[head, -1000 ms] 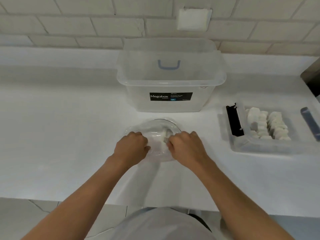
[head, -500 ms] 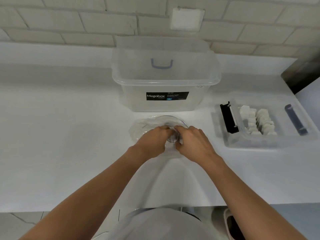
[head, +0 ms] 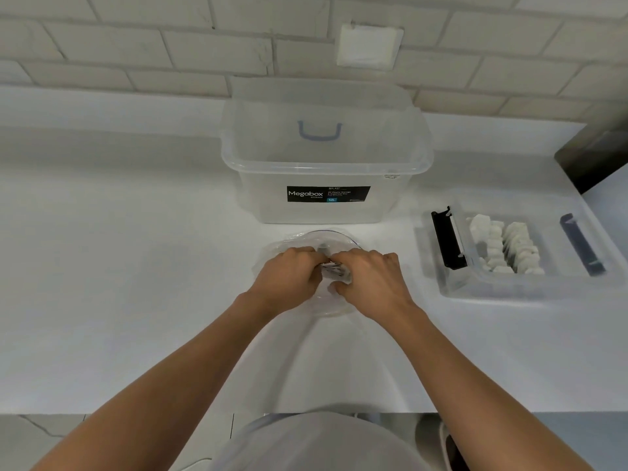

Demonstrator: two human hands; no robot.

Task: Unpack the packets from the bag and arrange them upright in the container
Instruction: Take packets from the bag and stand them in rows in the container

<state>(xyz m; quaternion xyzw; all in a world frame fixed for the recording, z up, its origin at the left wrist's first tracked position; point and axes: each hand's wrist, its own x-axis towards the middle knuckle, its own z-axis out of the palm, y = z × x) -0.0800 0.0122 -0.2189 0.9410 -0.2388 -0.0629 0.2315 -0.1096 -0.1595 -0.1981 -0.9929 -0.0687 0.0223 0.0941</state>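
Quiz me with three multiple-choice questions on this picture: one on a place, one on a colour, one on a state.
1. Relative to the bag, the small container of white packets sits: A left; B right; C behind.
2. The label on the Megabox box is: A yellow; B red; C black.
3. The left hand and right hand: A grip the bag; B lie flat; C reach into the box.
Answers: B, it stands to the bag's right; C, white lettering on black; A, fingers curl onto the plastic.

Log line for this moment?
left hand, right hand: gripping clear plastic bag | small clear plastic container: holds white packets
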